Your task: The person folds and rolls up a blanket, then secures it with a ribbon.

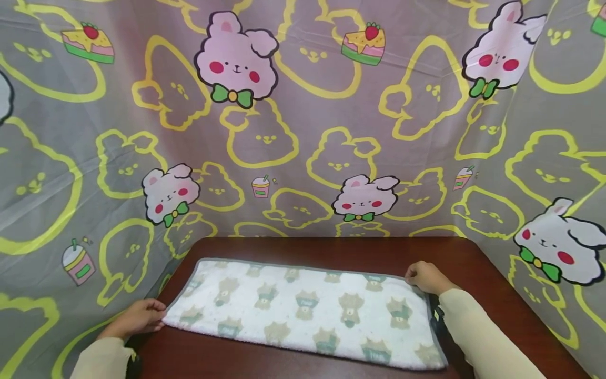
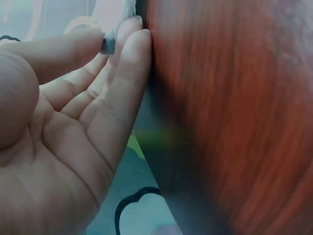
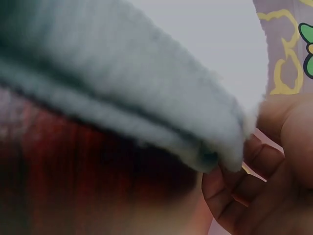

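Note:
A white fleecy towel [image 1: 303,310] with a brown bear print and grey edging lies across the table in a long strip. Its near left corner is pinched by my left hand [image 1: 137,318]; in the left wrist view, the thumb and fingertips [image 2: 134,49] close on the grey edge. At the far right corner, my right hand [image 1: 428,277] grips the towel. The right wrist view shows layered towel edges [image 3: 122,112] running into the curled fingers [image 3: 230,191], with that corner raised off the table.
The dark reddish-brown table [image 1: 331,247] has rounded far corners. Around it hangs a grey curtain [image 1: 303,116] printed with rabbits and yellow outlines, close to the table's back and sides.

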Demonstrator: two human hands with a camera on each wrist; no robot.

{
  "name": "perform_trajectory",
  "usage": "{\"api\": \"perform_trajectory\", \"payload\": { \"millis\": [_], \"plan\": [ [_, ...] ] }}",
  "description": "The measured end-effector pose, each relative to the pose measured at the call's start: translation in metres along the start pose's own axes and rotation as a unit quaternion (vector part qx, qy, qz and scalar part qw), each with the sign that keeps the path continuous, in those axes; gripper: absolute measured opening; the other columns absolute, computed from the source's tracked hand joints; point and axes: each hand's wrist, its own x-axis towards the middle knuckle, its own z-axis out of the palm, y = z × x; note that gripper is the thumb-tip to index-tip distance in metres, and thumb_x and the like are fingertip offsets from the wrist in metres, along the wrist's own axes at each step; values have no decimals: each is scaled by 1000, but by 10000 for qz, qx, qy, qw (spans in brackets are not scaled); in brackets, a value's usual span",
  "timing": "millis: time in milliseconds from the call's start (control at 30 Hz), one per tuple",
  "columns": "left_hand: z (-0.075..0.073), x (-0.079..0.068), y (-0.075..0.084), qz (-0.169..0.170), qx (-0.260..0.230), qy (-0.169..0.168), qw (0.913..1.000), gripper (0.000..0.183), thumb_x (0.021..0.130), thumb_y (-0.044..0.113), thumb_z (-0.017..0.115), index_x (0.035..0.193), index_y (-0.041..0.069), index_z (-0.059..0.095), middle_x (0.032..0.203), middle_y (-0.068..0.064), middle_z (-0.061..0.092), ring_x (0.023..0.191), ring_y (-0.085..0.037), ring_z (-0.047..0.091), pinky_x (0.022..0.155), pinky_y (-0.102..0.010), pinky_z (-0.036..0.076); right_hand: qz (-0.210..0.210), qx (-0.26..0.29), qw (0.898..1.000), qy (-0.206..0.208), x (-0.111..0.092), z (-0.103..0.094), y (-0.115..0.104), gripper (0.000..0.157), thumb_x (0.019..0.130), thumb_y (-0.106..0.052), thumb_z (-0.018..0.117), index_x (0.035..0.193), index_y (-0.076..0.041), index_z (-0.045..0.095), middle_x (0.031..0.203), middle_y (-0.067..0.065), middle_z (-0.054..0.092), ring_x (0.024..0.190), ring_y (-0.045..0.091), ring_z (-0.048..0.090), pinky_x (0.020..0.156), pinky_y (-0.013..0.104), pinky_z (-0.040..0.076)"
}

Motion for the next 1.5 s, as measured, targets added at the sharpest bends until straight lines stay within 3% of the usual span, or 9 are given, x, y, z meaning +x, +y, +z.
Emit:
{"api": "perform_trajectory", "payload": {
  "millis": [533, 933, 1133, 1500],
  "plan": [
    [6, 20, 2, -7, -72, 494, 9988, 28, 91, -6, 59, 109, -21, 44, 83, -14, 58, 70, -23, 63, 65, -36, 56, -127, 8, 9999, 93, -15, -1, 6, 11, 84, -5, 71, 75, -11, 70, 74, -1, 62, 67, 17, 53, 59, 34, 45],
    [8, 34, 11, 24, -68, 722, 9974, 27, 91, -7, 56, 109, -22, 43, 83, -14, 58, 68, -20, 61, 63, -34, 56, -90, 56, 9998, -173, -27, -9, 4, 15, 80, -1, 74, 70, -11, 66, 67, -1, 58, 63, 16, 53, 56, 33, 45],
    [8, 41, 13, 103, -79, 892, 9959, 27, 89, -9, 58, 108, -23, 44, 82, -15, 58, 66, -18, 61, 62, -32, 56, -345, 117, 9991, -213, -32, -12, 3, 16, 78, -2, 75, 69, -11, 66, 67, -2, 59, 62, 16, 52, 56, 33, 44],
    [7, 56, 10, 93, 16, 1079, 9941, 27, 85, -11, 61, 105, -22, 47, 82, -16, 57, 63, -16, 61, 60, -31, 56, -305, 235, 9979, -516, -37, -10, 5, 16, 76, -2, 77, 68, -12, 67, 68, -3, 61, 65, 16, 53, 58, 34, 45]
  ]
}}
